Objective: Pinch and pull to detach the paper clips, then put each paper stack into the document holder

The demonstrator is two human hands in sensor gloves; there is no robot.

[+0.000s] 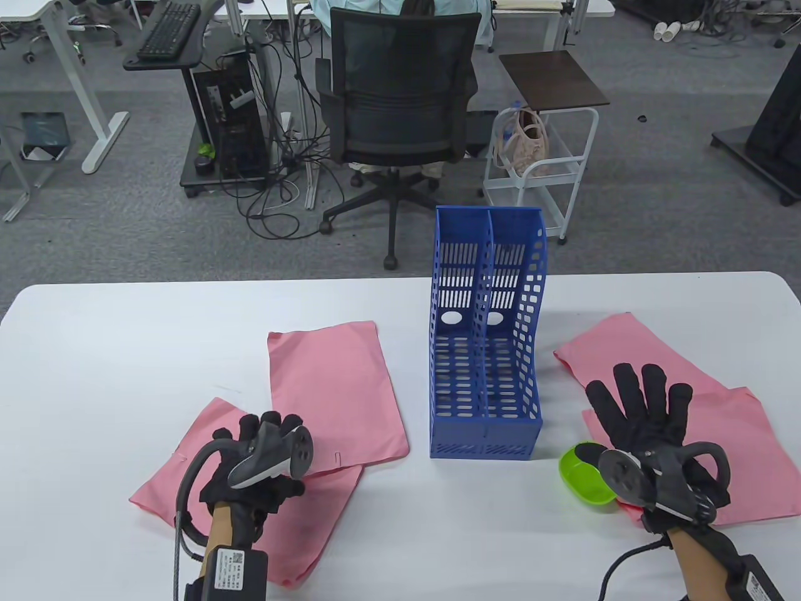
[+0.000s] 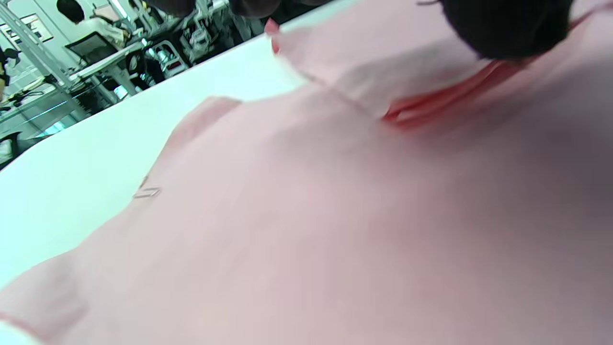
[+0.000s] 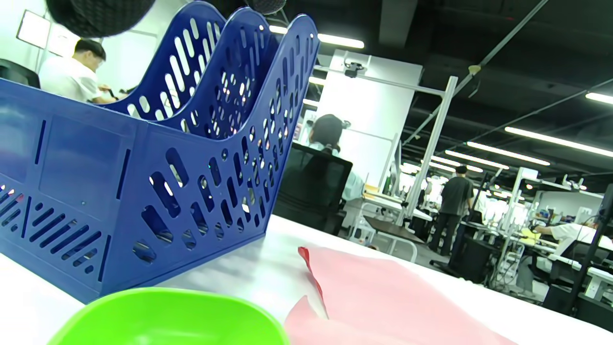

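A blue two-slot document holder point(image 1: 485, 375) point(image 3: 119, 182) stands mid-table, its slots bare. Two pink paper stacks lie on its left, the far one point(image 1: 335, 388) overlapping the near one point(image 1: 250, 501). My left hand point(image 1: 263, 432) sits with bent fingers where they overlap. One fingertip point(image 2: 507, 24) touches pink paper by a slightly raised edge, and any pinch is hidden. A small paper clip point(image 2: 146, 191) grips a stack's edge. Two more pink stacks point(image 1: 632, 347) point(image 1: 751, 451) lie on the right. My right hand point(image 1: 632, 407) rests flat, fingers spread, on the near one.
A green bowl point(image 1: 585, 479) point(image 3: 167, 316) sits just left of my right hand, with the thumb over its rim. Behind the table's far edge stand an office chair point(image 1: 400, 106) and a white cart point(image 1: 538, 169). People work at desks in the background.
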